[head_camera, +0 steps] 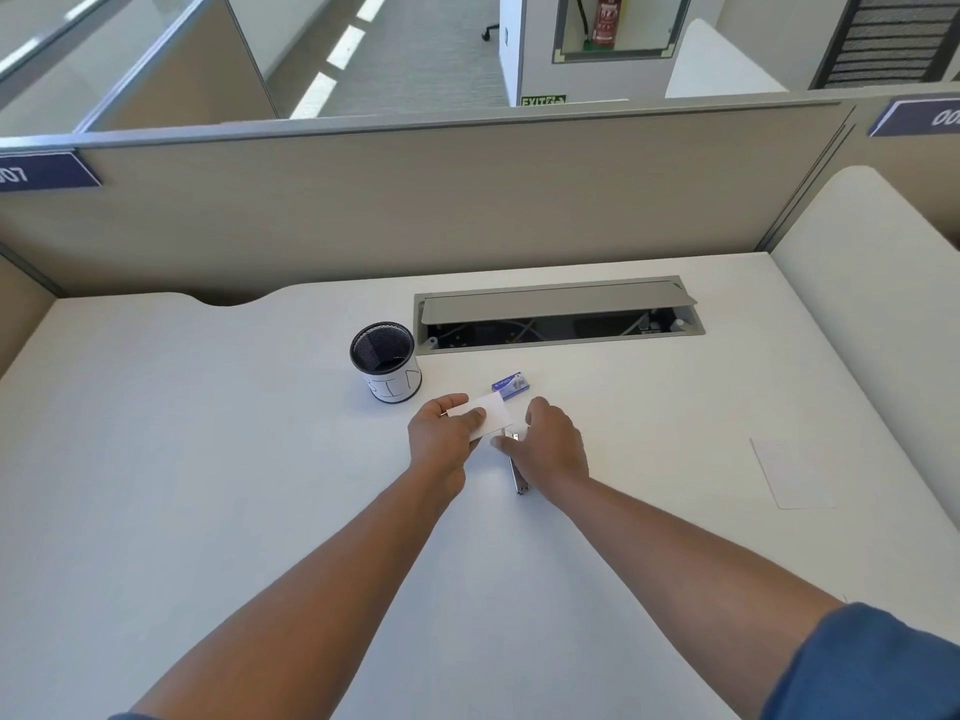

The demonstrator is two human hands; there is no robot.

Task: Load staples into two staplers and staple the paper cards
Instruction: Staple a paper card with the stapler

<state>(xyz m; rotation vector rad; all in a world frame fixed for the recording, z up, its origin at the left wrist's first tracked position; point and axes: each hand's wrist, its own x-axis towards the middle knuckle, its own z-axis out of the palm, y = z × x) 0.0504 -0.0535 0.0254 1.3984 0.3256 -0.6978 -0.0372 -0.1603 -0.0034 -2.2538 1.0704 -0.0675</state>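
Stapler [518,472] lies on the counter [208,459] near its middle, a slim metal body running toward the near edge, its front end hidden under our right hand [553,446]. We hold the paper card [485,415] in the left hand [441,433], thumb on top and fingers beneath, its corner reaching over the stapler's front. The right hand's grip covers the stapler head with curled fingers; whether it presses or only steadies, we cannot tell. Only one stapler is visible.

Hazards, as we judge them: if the card corner sits too shallow in the stapler mouth, the staple may miss or tear the edge. If the right hand bears down off-centre, the narrow body may roll or skid on the smooth surface. A fingertip near the mouth risks a pinch.

A staple box [511,383] rests just beyond the hands, toward the far edge. A mesh pen cup [387,363] stands beside an open cable tray [558,314]. Another card [792,472] lies toward the right edge. Beige partitions [415,200] enclose the white counter; a fire extinguisher [605,18] hangs in the room beyond.
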